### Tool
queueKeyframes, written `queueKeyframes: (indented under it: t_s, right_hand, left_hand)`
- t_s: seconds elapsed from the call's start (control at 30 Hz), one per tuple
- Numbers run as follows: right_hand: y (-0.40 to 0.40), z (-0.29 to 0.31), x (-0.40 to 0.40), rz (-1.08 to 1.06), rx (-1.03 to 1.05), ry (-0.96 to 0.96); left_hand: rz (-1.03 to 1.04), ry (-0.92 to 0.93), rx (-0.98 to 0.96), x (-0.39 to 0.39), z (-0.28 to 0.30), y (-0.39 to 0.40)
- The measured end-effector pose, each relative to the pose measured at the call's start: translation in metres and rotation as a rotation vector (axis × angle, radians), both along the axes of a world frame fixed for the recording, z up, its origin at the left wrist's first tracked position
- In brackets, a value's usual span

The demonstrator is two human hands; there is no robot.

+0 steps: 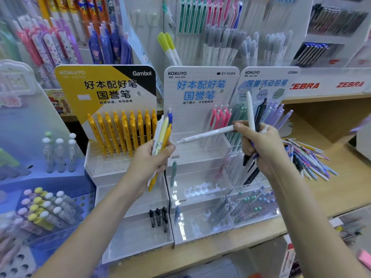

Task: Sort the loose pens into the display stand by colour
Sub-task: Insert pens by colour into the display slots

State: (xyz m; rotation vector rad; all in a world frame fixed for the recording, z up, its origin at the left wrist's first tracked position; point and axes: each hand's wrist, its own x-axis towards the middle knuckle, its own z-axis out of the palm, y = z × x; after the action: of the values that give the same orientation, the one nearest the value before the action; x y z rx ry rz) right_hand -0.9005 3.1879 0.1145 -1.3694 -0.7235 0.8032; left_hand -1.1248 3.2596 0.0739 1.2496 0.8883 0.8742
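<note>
At nine o'clock, yellow pens (122, 133) stand in the yellow-backed display stand (106, 87). Just right, the left hand (149, 157) grips a bundle of pens (162, 137), white, yellow and blue. At centre stands the white display stand (200, 87). At two o'clock, the right hand (259, 145) pinches a white pen (206, 135) while clutching others. At three o'clock, loose pens (307, 159) lie piled on the wooden shelf (325, 125).

Pink pens (220, 119) crowd slots — front open
</note>
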Motion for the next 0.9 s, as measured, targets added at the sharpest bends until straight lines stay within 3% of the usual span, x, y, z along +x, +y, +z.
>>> queueKeyframes:
  t_s: [0.13, 0.2, 0.3, 0.5, 0.7, 0.9]
  right_hand:
    - [-0.008, -0.011, -0.011, 0.047, -0.01, 0.072]
    - [-0.012, -0.011, -0.014, 0.05, -0.075, 0.0]
    - [-0.021, -0.007, -0.026, 0.043, -0.215, -0.409]
    - [-0.004, -0.003, -0.093, 0.316, -0.12, -0.588]
    - [0.007, -0.012, -0.122, 0.318, -0.109, -0.717]
    - [0.014, -0.04, -0.149, 0.093, 0.01, -0.524]
  left_hand:
    - [-0.044, -0.167, -0.103, 0.005, 0.012, -0.002]
    - [-0.04, -0.174, -0.105, 0.004, 0.015, -0.002]
    - [0.028, 0.011, 0.082, -0.003, 0.018, -0.001]
    - [0.039, 0.29, 0.343, -0.012, 0.033, -0.004]
    - [0.108, 0.328, 0.304, -0.053, 0.024, 0.002]
    - [0.298, 0.704, 0.405, -0.111, -0.01, 0.018]
